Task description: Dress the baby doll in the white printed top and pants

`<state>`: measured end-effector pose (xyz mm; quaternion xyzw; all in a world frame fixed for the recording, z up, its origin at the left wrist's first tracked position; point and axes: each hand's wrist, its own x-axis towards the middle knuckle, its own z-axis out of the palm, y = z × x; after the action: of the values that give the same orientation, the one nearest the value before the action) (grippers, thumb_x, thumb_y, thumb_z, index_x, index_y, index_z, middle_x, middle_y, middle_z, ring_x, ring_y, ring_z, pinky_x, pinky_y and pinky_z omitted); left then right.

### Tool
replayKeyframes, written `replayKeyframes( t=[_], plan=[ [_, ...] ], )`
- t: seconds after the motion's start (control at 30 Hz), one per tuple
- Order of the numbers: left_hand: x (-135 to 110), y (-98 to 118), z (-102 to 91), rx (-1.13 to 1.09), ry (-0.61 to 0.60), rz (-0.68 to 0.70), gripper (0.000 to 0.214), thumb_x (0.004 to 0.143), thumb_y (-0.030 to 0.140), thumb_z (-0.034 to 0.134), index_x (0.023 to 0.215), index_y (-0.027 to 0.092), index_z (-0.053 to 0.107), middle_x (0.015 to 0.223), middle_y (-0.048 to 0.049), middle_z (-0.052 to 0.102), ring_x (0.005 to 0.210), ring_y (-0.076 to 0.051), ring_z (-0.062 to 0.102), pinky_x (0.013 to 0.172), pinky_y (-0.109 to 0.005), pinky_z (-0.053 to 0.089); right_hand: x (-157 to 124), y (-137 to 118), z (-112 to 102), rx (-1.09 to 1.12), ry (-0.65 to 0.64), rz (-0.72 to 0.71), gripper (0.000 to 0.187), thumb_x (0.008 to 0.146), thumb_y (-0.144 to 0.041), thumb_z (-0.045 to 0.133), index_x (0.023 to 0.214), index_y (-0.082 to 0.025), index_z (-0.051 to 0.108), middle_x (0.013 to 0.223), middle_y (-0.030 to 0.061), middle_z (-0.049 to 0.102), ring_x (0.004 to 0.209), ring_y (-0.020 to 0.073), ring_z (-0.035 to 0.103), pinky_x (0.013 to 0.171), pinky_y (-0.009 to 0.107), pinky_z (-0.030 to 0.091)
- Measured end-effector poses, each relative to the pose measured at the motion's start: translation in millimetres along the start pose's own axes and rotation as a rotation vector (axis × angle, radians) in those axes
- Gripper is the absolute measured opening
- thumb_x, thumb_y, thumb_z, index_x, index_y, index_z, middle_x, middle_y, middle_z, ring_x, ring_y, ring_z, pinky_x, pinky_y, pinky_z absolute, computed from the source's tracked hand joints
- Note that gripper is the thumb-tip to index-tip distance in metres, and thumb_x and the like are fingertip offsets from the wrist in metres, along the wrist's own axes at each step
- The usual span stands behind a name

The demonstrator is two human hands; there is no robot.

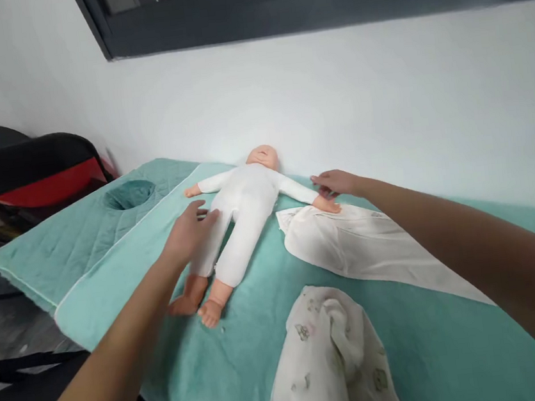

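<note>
A baby doll (250, 193) in a white body suit lies on its back, arms spread, head against the wall and bare feet pointing towards me. My left hand (191, 230) is over the doll's leg on the left, its fingers loosely bent and apart; whether it touches the leg is unclear. Beside the doll's hand on the right, my right hand (337, 183) hovers with fingers slightly curled and nothing visible in them. Under that doll hand lies a flat white garment (363, 241). Closer to me is a bunched white cloth (331, 354) with small printed figures.
A green padded cover (266, 355) spreads over the bed, with a round face hole (129, 194) at its left end. Behind it rises a white wall (334, 103) below a dark window frame (274, 6). Black and red folding chairs (42, 171) stand at the left.
</note>
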<state>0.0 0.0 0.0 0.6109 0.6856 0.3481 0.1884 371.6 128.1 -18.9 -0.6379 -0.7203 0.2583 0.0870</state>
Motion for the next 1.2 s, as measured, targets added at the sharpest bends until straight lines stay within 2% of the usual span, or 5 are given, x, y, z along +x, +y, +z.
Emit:
replayKeyframes(
  t=[0.33,0.77,0.93,1.07,1.2],
  plan=[
    [-176,55,56.2,0.171,-0.51,0.437,0.054,0.078,0.047,0.065,0.121,0.016,0.057,0.119,-0.013,0.059,0.114,-0.031,0.05,0.098,-0.044,0.041,-166,34,-1,-0.533,-0.024,-0.028,0.038,0.088,-0.05,0.046,0.101,-0.019,0.065,0.105,0.0144,0.066,0.098,0.031,0.061,0.075,0.036,0.042],
    [-240,137,77.5,-0.257,-0.329,0.944,0.029,0.074,-0.003,0.046,0.087,0.021,0.054,0.126,-0.006,0.052,0.123,-0.021,0.045,0.101,-0.037,0.04,-339,-21,19,-0.187,0.031,-0.44,0.032,0.1,-0.037,0.03,0.102,-0.021,0.058,0.088,0.0031,0.066,0.077,0.0168,0.059,0.067,0.026,0.038],
    [-242,156,91.9,-0.25,-0.312,0.935,0.057,0.079,0.026,0.066,0.128,0.019,0.039,0.145,-0.0164,0.038,0.134,-0.026,0.038,0.107,-0.043,0.037,-381,-25,-2,-0.022,0.075,-0.528,0.032,0.101,-0.034,0.032,0.112,-0.025,0.06,0.11,0.0014,0.066,0.096,0.0163,0.059,0.08,0.027,0.042],
    [-245,171,88.2,-0.157,-0.411,0.937,0.014,0.088,0.025,0.051,0.1,0.023,0.059,0.103,-0.0028,0.066,0.1,-0.019,0.06,0.103,-0.041,0.038,-417,-35,-6,-0.174,0.12,-0.538,0.033,0.101,-0.037,0.03,0.113,-0.028,0.059,0.103,0.0006,0.064,0.085,0.0147,0.058,0.073,0.027,0.041],
    [-250,178,78.1,-0.228,-0.129,0.713,0.002,0.082,0.022,0.055,0.083,0.021,0.056,0.081,0.0007,0.061,0.079,-0.016,0.057,0.075,-0.03,0.045,-438,-38,-18,-0.177,0.254,-0.236,0.032,0.093,-0.047,0.046,0.119,-0.028,0.051,0.099,0.0004,0.064,0.072,0.0146,0.057,0.061,0.026,0.037]
  ],
)
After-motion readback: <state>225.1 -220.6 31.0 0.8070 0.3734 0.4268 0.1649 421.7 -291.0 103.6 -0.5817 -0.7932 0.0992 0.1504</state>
